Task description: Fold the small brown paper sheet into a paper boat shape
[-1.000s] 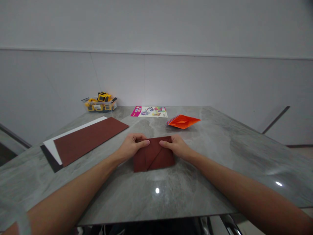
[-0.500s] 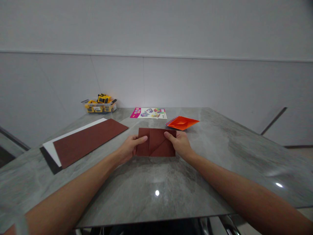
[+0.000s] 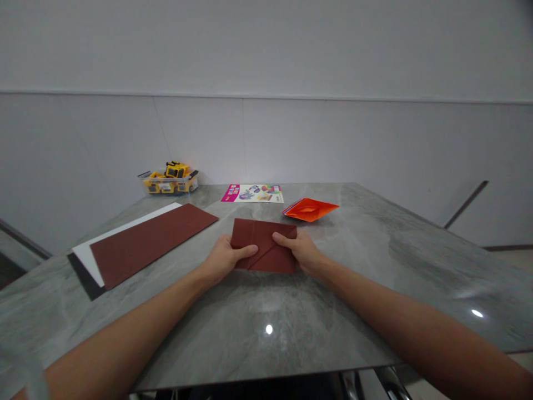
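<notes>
- Clearly light, I judge: the folded paper should weigh next to nothing, so a gentle pinch ought to carry it.
- Being folded in layers, it is probably stiffer than one loose sheet, yet a hard squeeze could bend it or leave a stray crease.
- Its dull face suggests a fair grip, with little risk of slipping; tearing at a fold seems the likelier harm.
- My left hand grasps the left end, thumb flat on the face; the fingers behind are mostly hidden.
- My right hand grasps the right end the same way, its thumb a little higher, near the diagonal fold.
- These two ends look like the best places to hold, as the middle is left free and the flap lies under my control.
- It sits between my hands, over the table, midway between the left and right edges; whether its lower edge touches the top, I cannot tell.
- For looks, it is a reddish-brown rectangle, tilted slightly down to the right, with an upright crease near the left end and a diagonal line climbing from the bottom edge towards the upper right corner.
</notes>
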Tool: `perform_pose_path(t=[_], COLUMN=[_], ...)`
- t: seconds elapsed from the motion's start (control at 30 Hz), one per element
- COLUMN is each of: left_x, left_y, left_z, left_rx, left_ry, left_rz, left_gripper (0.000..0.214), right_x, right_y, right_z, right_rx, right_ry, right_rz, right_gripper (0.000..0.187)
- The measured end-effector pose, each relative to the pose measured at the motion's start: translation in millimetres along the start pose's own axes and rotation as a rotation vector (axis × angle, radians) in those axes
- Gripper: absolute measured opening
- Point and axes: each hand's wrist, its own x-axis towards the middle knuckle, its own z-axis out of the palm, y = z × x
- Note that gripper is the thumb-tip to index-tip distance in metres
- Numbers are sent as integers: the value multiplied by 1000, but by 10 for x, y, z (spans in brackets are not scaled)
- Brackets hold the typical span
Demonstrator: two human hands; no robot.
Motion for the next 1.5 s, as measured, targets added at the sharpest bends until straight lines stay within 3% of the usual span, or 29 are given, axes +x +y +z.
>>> perform_pose_path(t=[0.13,0.33,0.6,0.77,0.93,1.03,1.1,1.17,1.23,1.33,1.5], left_x=[-8,-5,3,41,64,56,49,40,28,8,-4], left_y=[0,-6,-34,29,101,101,76,45,25,26,34], left_z=[8,12,22,12,-63,-57,-18,34,82,120,104], left_rx=[17,106,-60,-96,-24,98,174,198,192,173,9], left_ry=[-2,46,-17,81,128,143,194,237,264,275,181], left_rz=[27,44,-25,-27,81,148,161,159,167,176,152], left_gripper=[33,33,40,38,49,44,36,35,35,39,43], right_x=[-15,-26,-11,15,27,40,22,-27,-96,-170,-122], right_y=[-13,-37,-43,-44,-48,-21,-8,-7,-9,6,69], right_z=[-5,-3,-20,-74,-85,-82,-60,-9,67,172,185], right_rx=[-50,-70,-90,-174,-368,-537,-768,-1037,-1241,-1410,-1555], right_ry=[12,-66,-53,-108,-155,19,216,313,233,42,-42], right_rz=[-59,-17,-47,-59,-108,-215,-385,-582,-704,-734,-823], right_gripper=[38,49,47,45,40,51,64,65,55,50,44])
